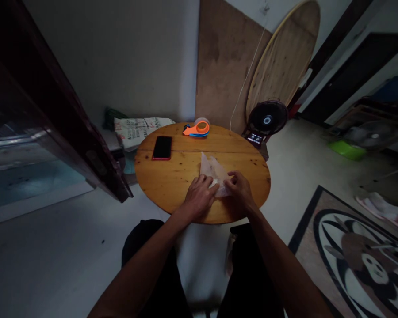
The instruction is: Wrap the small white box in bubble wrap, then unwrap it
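A thin, whitish, see-through wrapping sheet (pixel 215 170) lies crumpled and folded near the front of the round wooden table (pixel 182 170), its pointed far end sticking up. My left hand (pixel 201 193) presses on its left side with curled fingers, the thumb reaching across toward the middle. At the right edge my right hand (pixel 239 185) pinches the sheet between thumb and fingers. Something small and whiter shows between the hands, but I cannot make out what it is.
An orange and blue tape dispenser (pixel 199 128) stands at the table's back edge. A phone (pixel 162 147) lies at the left. A black round fan (pixel 267 119) is behind the table at right, and a printed sack (pixel 139 130) is behind at left.
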A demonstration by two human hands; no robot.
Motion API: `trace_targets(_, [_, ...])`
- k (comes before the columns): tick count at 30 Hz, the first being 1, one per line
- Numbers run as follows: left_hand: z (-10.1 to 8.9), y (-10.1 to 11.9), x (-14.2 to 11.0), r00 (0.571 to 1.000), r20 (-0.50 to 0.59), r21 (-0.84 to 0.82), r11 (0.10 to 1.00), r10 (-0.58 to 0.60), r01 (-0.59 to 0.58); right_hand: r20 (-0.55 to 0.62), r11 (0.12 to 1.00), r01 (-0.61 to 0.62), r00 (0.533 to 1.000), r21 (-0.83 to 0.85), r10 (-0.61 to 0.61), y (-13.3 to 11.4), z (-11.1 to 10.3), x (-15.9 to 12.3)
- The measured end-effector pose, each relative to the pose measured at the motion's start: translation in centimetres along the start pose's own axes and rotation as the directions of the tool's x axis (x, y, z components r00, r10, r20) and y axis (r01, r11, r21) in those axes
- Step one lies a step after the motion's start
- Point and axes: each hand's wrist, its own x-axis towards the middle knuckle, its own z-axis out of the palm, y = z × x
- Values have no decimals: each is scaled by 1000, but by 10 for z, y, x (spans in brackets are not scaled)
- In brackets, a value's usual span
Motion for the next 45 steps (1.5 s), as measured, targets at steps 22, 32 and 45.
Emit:
trace_targets(22, [-2, -16, -5, 995, -93, -290, 957, -24, -4, 218, 869, -167, 973, 466, 70, -41, 14, 6])
trace_targets(32, [5, -18, -5, 991, -129, -226, 974, -24, -6, 283, 876, -170, 958, 452, 39, -47, 15, -1])
trace_targets(45, [4, -23, -5, 951, -201, -567, 819, -234, 82, 360, 912, -67, 929, 404, -91, -44, 0, -17])
